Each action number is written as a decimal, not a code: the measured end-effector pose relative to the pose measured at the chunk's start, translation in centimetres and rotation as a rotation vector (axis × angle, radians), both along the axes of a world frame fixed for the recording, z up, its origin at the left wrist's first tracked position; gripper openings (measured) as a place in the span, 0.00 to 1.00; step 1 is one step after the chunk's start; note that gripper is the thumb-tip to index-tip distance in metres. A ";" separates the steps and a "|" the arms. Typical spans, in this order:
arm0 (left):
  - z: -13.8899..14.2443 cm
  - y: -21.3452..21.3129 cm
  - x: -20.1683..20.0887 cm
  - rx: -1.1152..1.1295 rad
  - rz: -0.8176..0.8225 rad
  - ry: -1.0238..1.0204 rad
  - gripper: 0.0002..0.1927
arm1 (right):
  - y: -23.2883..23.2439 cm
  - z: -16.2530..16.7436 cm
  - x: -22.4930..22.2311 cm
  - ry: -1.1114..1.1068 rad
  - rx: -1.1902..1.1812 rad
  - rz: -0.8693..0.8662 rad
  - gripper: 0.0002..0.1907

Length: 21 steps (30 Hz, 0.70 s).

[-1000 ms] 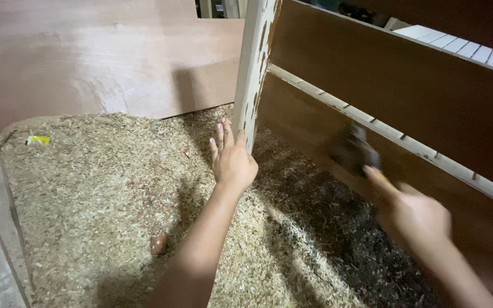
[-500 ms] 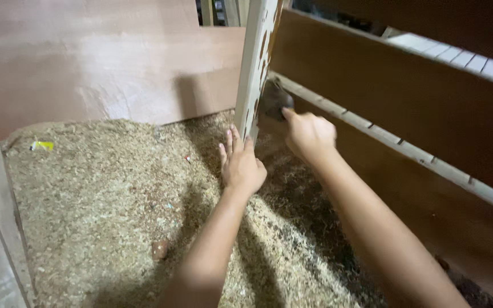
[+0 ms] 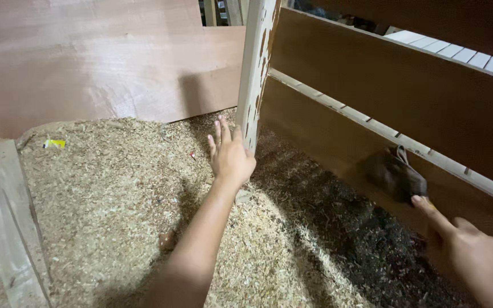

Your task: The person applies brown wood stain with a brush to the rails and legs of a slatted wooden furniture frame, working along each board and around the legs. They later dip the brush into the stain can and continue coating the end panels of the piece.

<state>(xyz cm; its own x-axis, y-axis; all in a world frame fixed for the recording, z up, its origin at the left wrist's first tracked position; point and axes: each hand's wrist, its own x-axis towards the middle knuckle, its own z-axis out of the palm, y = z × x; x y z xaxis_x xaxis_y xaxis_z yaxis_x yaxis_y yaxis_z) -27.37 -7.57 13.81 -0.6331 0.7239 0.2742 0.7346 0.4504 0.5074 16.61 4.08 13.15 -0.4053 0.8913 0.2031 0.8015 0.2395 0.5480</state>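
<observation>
Nearest the camera, the right hand comes in from the lower right corner. Its forefinger is stretched out and the other fingers are loosely folded. It grips nothing; only the fingertip meets the lower edge of a dark rag. The rag lies against the brown board just above and to the left of that hand, below a pale rail that runs along the board.

Further off and to the left of the rag, the left hand lies flat and released, palm down with fingers spread. It rests on the sawdust right at the foot of a white post with chipped paint.

Well to the left of that hand lie grey wooden slats and a small yellow scrap. Beyond both hands a big plywood sheet leans.

The step in hand looks like rubbing the board with the rag while the left arm props the body. A further stroke calls for a fuller hold on the rag than one fingertip gives
</observation>
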 end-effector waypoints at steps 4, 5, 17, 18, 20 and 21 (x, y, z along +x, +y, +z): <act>-0.3 1.4 0.6 -0.028 -0.013 0.010 0.36 | 0.2 1.6 -6.1 -0.111 -0.124 -0.060 0.41; -0.5 1.7 0.8 -0.017 -0.020 0.027 0.36 | 0.2 2.0 -8.7 -0.038 -0.107 0.038 0.39; -2.0 2.6 -0.5 0.015 -0.004 0.031 0.38 | 1.2 1.2 -36.2 0.373 -0.117 0.455 0.32; -2.2 2.6 -0.2 -0.023 -0.020 0.021 0.39 | 1.5 0.5 -35.6 0.365 -0.137 0.449 0.31; -2.6 2.5 0.3 0.036 -0.016 0.050 0.38 | 2.0 -0.3 -33.1 0.346 -0.117 0.481 0.33; -2.4 2.7 0.3 0.084 -0.006 0.070 0.37 | 2.2 -0.5 -31.4 0.321 -0.074 0.531 0.36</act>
<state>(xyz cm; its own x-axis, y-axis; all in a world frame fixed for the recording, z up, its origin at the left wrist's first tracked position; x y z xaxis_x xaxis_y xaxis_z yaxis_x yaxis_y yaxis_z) -27.08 -4.82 11.38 -0.6065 0.7000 0.3770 0.7717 0.4044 0.4908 -14.82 6.24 12.68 -0.7260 0.6016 0.3333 0.6846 0.6785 0.2664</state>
